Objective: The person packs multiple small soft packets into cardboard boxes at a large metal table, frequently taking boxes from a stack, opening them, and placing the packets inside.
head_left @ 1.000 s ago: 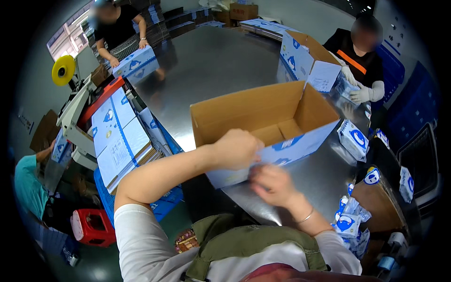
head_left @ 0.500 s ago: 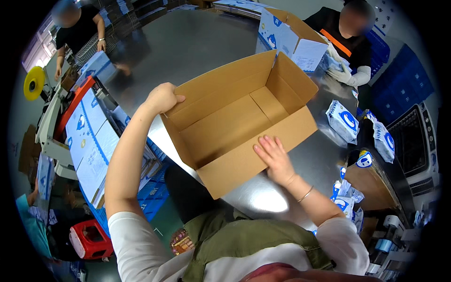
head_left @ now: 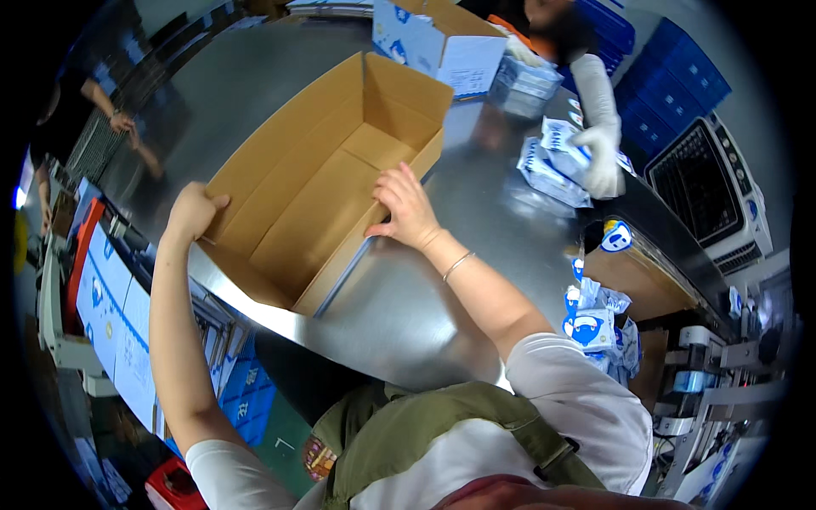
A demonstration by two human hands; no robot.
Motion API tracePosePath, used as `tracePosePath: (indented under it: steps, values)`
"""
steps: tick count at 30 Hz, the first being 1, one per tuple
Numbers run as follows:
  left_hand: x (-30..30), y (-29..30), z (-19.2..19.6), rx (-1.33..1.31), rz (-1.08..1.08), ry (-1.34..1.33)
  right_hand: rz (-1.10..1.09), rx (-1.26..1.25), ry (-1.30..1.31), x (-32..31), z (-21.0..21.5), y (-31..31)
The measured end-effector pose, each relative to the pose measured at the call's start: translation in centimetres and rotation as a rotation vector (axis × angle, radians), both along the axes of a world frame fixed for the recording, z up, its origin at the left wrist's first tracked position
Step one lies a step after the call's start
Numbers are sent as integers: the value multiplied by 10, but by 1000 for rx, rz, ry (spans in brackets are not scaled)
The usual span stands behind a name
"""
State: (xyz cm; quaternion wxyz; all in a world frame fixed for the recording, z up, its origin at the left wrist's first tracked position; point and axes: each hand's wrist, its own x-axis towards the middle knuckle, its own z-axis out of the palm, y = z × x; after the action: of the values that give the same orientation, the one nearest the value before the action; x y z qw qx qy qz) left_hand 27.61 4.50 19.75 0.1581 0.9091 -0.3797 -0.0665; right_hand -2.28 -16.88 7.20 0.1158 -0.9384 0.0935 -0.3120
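An open, empty brown cardboard box (head_left: pixel 340 161) lies on the steel table (head_left: pixel 442 280), its opening facing up toward me. My left hand (head_left: pixel 194 212) grips the box's near left corner edge. My right hand (head_left: pixel 406 208) rests on the box's right side wall, fingers curled over its rim. Both hands hold the box between them.
Across the table a person in white gloves (head_left: pixel 599 140) handles white-and-blue packets (head_left: pixel 552 161). Another white-and-blue carton (head_left: pixel 433 38) stands at the back. More packets (head_left: pixel 595 323) pile up at my right. Flat blue-and-white cartons (head_left: pixel 110 306) are stacked at the left. Another person (head_left: pixel 102 110) stands far left.
The box has been turned and laid flatter on the table, opening up. My left hand stayed on its left corner; my right hand moved up onto the right wall's rim.
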Motion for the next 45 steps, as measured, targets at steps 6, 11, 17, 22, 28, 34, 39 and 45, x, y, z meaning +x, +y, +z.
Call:
tracePosePath:
  steps: [6,11,17,22,28,34,39,45]
  values:
    - [8,0,-10,-21,63,23,-122,253,-99,-67,-29,15]
    - [25,1,-17,-79,36,74,-452,263,103,-148,-52,-5]
    - [73,10,-40,-115,-121,144,-497,285,69,-145,-60,-6]
    - [94,11,-52,-144,-80,342,-455,415,51,-152,-54,-8]
    - [94,10,-47,-81,-52,226,-398,470,84,-156,-52,-8]
    - [85,13,-39,-67,-72,134,-380,489,99,-158,-49,-8]
    - [83,13,-39,-82,-86,141,-386,498,90,-157,-49,-7]
    - [85,14,-42,-89,-67,194,-393,495,85,-156,-51,-8]
